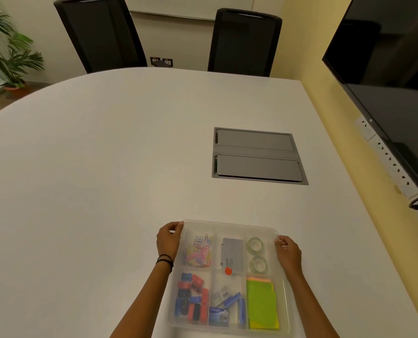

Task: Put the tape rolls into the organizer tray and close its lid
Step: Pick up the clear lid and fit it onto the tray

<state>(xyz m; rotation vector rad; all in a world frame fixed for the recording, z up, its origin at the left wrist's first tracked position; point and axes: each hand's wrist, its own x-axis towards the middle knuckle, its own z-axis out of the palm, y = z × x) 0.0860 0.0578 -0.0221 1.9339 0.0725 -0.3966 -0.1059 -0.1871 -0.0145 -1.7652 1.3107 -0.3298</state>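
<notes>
In the head view, a clear plastic organizer tray sits at about 6 o'clock on the white tabletop, close to the person. Two tape rolls lie one behind the other in its compartment at 1 o'clock, seen through what looks like a translucent lid already laid over the tray; whether it is fully snapped down cannot be told. The left hand grips the far-left corner, at 11 o'clock of the tray, fingers curled over the rim. The right hand holds the far-right edge at 2 o'clock, its fingers pinched on the rim. Other compartments hold coloured paper clips, a grey box with an orange dot, binder clips, staple boxes and sticky notes. A grey cable hatch lies at 1 o'clock on the tabletop, well apart from the tray. Judging from this, the tapes are stowed and the step in hand is seating the lid. To do it well, press evenly at both far corners together, keep the tray flat on the tabletop so nothing shifts inside, then work along the sides toward the near edge, checking that each corner sits flush.
</notes>
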